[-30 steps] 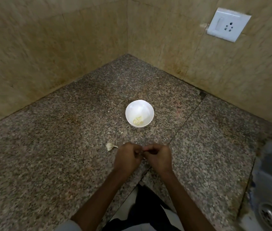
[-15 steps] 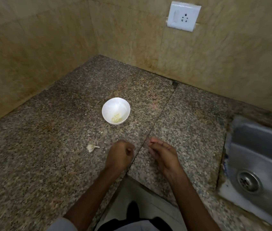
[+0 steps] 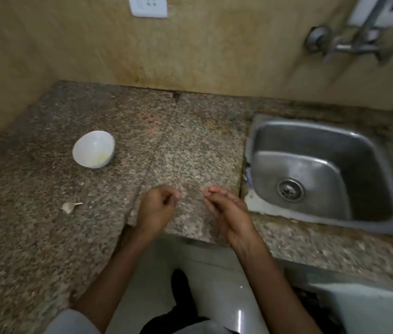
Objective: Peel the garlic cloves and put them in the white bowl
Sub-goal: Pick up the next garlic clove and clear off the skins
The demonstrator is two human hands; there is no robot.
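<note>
The white bowl [image 3: 93, 149] stands on the granite counter [image 3: 190, 145] at the left, with pale peeled garlic pieces [image 3: 101, 157] inside. One unpeeled garlic clove [image 3: 70, 206] lies on the counter in front of the bowl. My left hand [image 3: 159, 206] hovers over the counter's front edge with its fingers curled round a small garlic clove that is almost fully hidden. My right hand [image 3: 224, 208] is a little to the right of it. Its fingertips pinch a tiny scrap of garlic peel [image 3: 205, 189] close to the sink's left rim.
A steel sink [image 3: 315, 169] with a round drain is set into the counter on the right, and a tap [image 3: 349, 42] is on the wall above it. A white wall socket [image 3: 147, 6] is at the top. The counter's front edge runs under my wrists.
My hands, joined at the clove a second ago, have come apart. The right hand has moved right toward the sink, pinching the peel. The view has swung right, bringing the sink in.
</note>
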